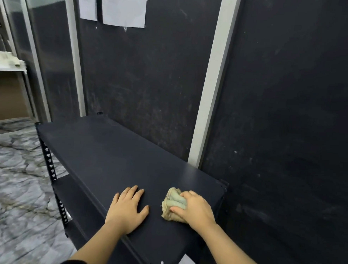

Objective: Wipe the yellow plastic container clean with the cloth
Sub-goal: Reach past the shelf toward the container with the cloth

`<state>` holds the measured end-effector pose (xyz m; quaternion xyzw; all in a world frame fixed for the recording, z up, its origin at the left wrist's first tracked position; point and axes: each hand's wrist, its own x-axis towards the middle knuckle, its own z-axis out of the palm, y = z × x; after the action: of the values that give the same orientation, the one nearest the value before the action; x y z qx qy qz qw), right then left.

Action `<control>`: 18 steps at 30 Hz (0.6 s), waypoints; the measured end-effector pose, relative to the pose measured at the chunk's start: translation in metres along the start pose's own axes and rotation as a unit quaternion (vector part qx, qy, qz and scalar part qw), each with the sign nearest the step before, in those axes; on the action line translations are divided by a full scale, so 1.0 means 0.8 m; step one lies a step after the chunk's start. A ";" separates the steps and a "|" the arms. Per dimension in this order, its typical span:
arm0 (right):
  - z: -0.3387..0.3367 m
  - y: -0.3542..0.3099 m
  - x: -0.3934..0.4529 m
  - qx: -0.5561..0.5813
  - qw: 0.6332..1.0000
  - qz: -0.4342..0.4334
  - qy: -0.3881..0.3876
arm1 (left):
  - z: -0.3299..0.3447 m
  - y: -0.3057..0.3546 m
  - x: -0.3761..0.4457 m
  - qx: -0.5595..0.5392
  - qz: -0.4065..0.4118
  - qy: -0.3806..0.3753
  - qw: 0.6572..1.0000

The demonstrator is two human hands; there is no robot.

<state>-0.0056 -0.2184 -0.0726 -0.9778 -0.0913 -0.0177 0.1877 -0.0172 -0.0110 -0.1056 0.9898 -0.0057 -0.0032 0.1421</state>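
Dark shelf (111, 158), cloth (172, 204) apparently under right hand (195, 210)

Pale beige crumpled cloth (173, 205) at five o'clock; matte black flat metal shelf top (115, 155); grey-and-white veined marble floor (11, 175) at eight o'clock; white paper sheets (123, 6) at twelve, on scuffed black wall (147, 86).

1. The left hand (127, 209) lies flat, fingers spread, on the dark shelf top (99, 148).
2. The right hand (195, 210) grips a bunched beige cloth (172, 202) against the shelf top, near the left hand.
3. Two paper sheets (123, 6) hang on the dark wall (147, 80).
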 end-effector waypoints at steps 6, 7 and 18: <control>-0.029 0.037 -0.015 0.013 0.998 0.044 0.041 | -0.020 0.030 0.009 -0.007 0.053 -0.019 0.998; -0.036 0.045 -0.019 0.014 0.997 0.054 0.048 | -0.024 0.043 0.013 -0.007 0.071 -0.026 0.997; -0.116 0.163 -0.099 0.012 0.974 0.219 0.065 | -0.039 0.195 0.036 0.027 0.212 -0.110 0.971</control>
<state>-0.0590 -0.3851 -0.0395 -0.9684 0.1368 -0.0387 0.2048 0.0099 -0.1525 -0.0320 0.9631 -0.2312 -0.0816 0.1109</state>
